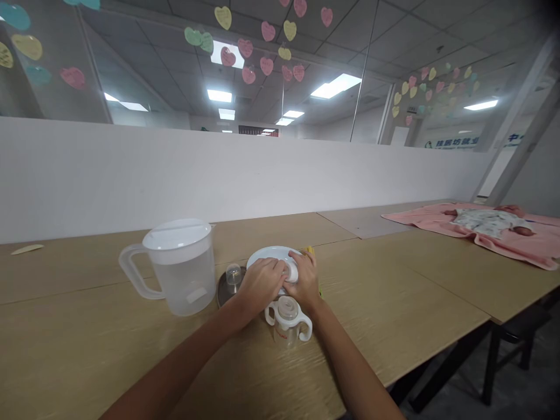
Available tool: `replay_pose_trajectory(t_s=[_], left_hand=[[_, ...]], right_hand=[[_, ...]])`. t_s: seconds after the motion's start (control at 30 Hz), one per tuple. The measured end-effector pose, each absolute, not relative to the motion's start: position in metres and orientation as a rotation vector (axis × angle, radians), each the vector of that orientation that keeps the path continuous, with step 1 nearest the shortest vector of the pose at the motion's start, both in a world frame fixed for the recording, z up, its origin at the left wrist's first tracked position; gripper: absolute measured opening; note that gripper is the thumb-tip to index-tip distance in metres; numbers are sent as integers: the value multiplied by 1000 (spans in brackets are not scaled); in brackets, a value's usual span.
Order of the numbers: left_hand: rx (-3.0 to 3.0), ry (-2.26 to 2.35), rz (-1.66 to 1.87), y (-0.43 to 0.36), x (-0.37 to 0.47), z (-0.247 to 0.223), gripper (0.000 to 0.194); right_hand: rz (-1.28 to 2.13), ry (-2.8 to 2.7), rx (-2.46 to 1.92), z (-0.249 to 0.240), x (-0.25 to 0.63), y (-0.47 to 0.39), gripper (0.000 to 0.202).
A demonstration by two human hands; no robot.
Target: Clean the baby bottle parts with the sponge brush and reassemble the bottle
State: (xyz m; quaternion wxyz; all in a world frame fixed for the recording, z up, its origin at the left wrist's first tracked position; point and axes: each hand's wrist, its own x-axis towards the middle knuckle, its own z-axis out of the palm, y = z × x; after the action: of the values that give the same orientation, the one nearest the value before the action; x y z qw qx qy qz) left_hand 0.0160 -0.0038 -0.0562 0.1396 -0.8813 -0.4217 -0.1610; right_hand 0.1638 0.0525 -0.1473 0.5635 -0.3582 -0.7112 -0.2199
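Left hand (261,282) and right hand (307,281) curl closed — I'm gripping a small white piece (291,272). Nearer stands a two-handled bottle (286,332).

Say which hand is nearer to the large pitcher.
Left. The left hand is to the right of the pitcher, apart from it; the right hand is farther right, beyond the left hand.

From my remote seat I can read blue characters 居坊就业 (462,142) on or behind the right-hand glass (464,123), and 中 (513,138) farther right.
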Motion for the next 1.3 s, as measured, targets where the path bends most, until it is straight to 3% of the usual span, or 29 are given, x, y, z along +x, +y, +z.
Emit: replay_pose_trajectory(t_s=[0.2,0.57,0.83,1.3], left_hand=[[-2553,-1154,-450,1,19,-67,15],[-2893,-1096,-595,6,12,-58,18],[-3011,-1185,-470,7,3,-47,21],[-3376,-1176,-765,4,-8,-26,23]], right_hand=[[-621,-1726,-804,-146,166,52,34],[-720,-1687,-814,-142,176,50,44],[-735,-1751,-852,-148,179,53,40],[-771,-1700,-854,-156,184,59,33]])
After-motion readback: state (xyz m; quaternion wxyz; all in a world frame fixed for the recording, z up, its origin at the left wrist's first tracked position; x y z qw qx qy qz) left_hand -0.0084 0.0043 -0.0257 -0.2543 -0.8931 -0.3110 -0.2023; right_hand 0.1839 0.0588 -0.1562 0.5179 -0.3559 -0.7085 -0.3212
